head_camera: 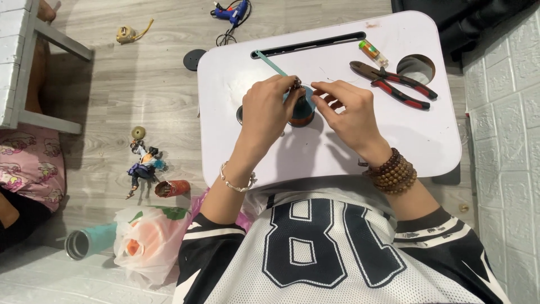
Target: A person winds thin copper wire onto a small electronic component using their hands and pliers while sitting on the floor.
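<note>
Both hands meet over a small dark figurine (pixel 302 108) standing on a round base on the white lap table (pixel 337 152). My left hand (pixel 269 107) closes around the figurine's left side and top, with a thin teal stick (pixel 270 63) running out from under its fingers toward the table's slot. My right hand (pixel 346 110) pinches at the figurine's top with thumb and forefinger; what it pinches is too small to tell. A silver bracelet is on my left wrist, brown bead bracelets on my right.
Red-handled pliers (pixel 396 84) and a small glue tube (pixel 373 52) lie at the table's back right near a round cup hole (pixel 416 67). On the floor: a blue glue gun (pixel 233 11), an action figure (pixel 143 166), a plastic bag (pixel 149 239), a teal bottle (pixel 87 241).
</note>
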